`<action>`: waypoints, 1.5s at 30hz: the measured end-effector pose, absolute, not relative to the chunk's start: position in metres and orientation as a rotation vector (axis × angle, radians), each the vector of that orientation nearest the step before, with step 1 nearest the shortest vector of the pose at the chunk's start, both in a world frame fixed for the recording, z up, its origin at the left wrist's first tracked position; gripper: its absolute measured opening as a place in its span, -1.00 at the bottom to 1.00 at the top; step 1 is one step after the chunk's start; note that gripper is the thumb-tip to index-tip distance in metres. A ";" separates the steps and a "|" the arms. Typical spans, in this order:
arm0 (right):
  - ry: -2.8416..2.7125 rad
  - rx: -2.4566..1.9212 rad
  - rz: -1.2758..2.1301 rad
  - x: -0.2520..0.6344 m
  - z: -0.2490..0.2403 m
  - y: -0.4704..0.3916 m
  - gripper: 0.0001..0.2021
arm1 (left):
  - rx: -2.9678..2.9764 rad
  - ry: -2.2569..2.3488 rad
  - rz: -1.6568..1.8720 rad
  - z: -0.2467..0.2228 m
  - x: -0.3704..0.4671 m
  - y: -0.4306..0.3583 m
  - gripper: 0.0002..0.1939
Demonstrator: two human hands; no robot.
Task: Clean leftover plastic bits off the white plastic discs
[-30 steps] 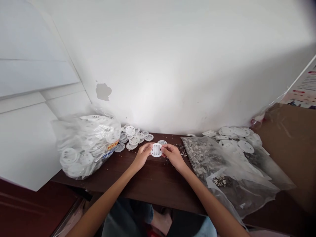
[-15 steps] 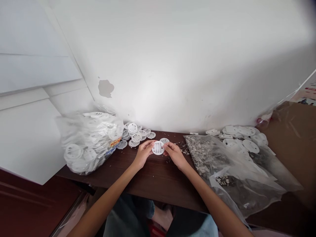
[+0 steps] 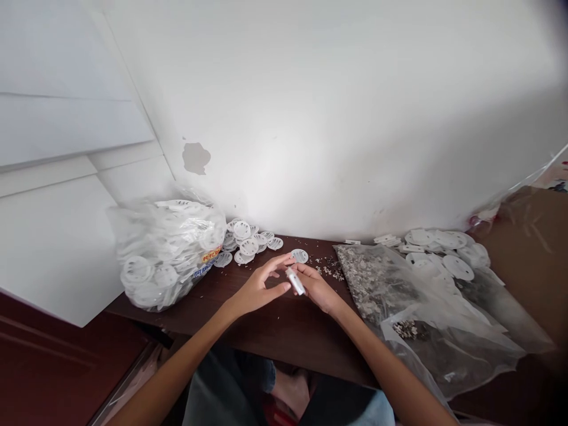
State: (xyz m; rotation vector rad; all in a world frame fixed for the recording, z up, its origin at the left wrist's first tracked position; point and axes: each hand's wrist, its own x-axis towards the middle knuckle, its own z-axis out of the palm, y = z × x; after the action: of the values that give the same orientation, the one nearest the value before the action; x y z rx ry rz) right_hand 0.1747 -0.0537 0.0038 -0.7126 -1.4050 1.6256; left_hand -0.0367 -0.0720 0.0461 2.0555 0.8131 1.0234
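Observation:
A round white slotted plastic disc (image 3: pixel 296 282) is tilted nearly edge-on above the table. My right hand (image 3: pixel 317 288) grips it from the right side with closed fingers. My left hand (image 3: pixel 260 289) is open just left of the disc, thumb and fingers apart; whether a fingertip touches the disc I cannot tell. Behind the hands, a similar slotted disc (image 3: pixel 299 255) lies flat on the table. Tiny pale and dark bits (image 3: pixel 326 269) are scattered to its right.
On the dark wooden table (image 3: pixel 266 331) a clear bag of discs (image 3: pixel 168 260) stands at left, beside a loose disc pile (image 3: pixel 248 244). At right lie a clear bag of small parts (image 3: pixel 368 278), plain round pieces (image 3: pixel 457 267) and a cardboard box (image 3: pixel 528 236). A white wall (image 3: pixel 284 118) rises behind.
The disc has turned from facing me to nearly edge-on and come slightly lower. My left hand has let go of its edge and spread its fingers; my right hand keeps hold.

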 end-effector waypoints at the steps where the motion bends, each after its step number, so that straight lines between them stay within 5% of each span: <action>1: -1.442 -0.724 1.613 0.174 0.003 -0.055 -0.56 | 2.116 0.815 1.028 0.046 -0.037 -0.074 -0.42; 9: -1.744 -0.847 0.989 0.184 0.008 -0.052 -0.64 | 2.635 0.963 1.266 0.024 -0.058 -0.074 -0.83; 14: -2.145 -0.671 0.600 0.182 0.009 -0.062 -0.85 | 2.938 1.056 0.957 0.011 -0.078 -0.077 -0.82; 24: -2.438 -0.691 0.120 0.172 -0.015 -0.061 -0.87 | 2.805 1.092 0.653 0.011 -0.097 -0.087 -0.74; 45: -2.499 -0.606 -0.136 0.168 -0.016 -0.064 -0.76 | 3.053 1.133 0.686 -0.001 -0.082 -0.092 -0.85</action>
State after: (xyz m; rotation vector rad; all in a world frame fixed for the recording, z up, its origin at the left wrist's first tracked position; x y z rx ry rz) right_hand 0.1678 -0.0641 -0.0157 -0.6061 -2.4987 -0.1355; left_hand -0.0816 -0.0923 -0.0007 3.0535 1.1334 0.6862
